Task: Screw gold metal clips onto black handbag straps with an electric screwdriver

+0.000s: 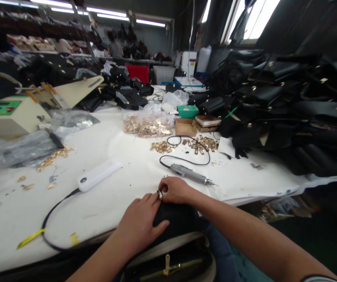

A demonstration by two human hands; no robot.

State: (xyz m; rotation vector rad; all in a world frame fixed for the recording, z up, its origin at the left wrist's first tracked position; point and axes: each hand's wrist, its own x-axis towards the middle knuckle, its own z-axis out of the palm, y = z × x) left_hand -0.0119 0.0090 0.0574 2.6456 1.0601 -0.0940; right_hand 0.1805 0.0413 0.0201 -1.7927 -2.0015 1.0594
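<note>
A black bag rests in my lap against the table edge, its flap raised. My left hand lies on the flap with fingers stretched and thumb spread, the fingertips beside a small gold metal fitting at the flap's edge. With bent thumb and forefinger, my right hand pinches that fitting from the other side. Lower on the bag, a gold clasp sits near a pale-edged opening. Just beyond my right hand, a grey electric screwdriver lies on the table, its bit pointing right.
Loose gold fittings lie past the screwdriver cord, near an open cardboard box. A white corded device is at left, before a cream machine. Black bags are heaped at right. A person is far back.
</note>
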